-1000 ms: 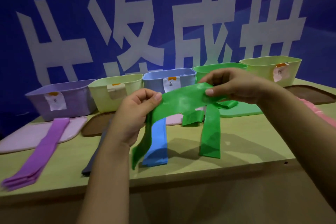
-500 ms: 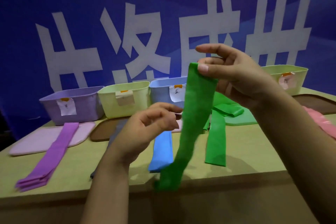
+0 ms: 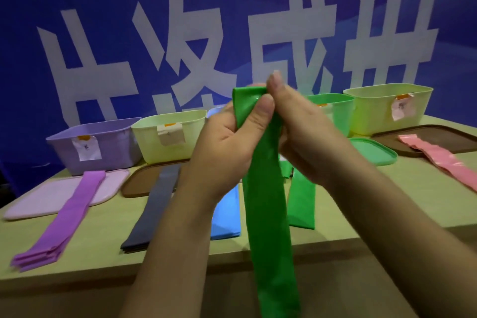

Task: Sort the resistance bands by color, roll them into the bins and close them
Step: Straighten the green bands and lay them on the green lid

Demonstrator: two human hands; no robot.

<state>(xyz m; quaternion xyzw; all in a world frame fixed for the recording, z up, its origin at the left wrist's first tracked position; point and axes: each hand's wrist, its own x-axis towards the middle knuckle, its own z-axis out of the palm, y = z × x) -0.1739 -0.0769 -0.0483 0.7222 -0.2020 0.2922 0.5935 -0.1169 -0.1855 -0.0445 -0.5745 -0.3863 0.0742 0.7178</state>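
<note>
Behind the table (image 3: 361, 235), a blue wall carries white characters. Left of the green bin (image 3: 335, 111), the left hand (image 3: 227, 152) and right hand (image 3: 304, 137) are raised together, fingers and thumbs clamped on the top of the green band (image 3: 268, 227), which hangs below the table edge.

Head view, close above table (image 3: 387, 214)

Blue bin (image 3: 215, 111) mostly behind the hands; bin labels unreadable.
</note>
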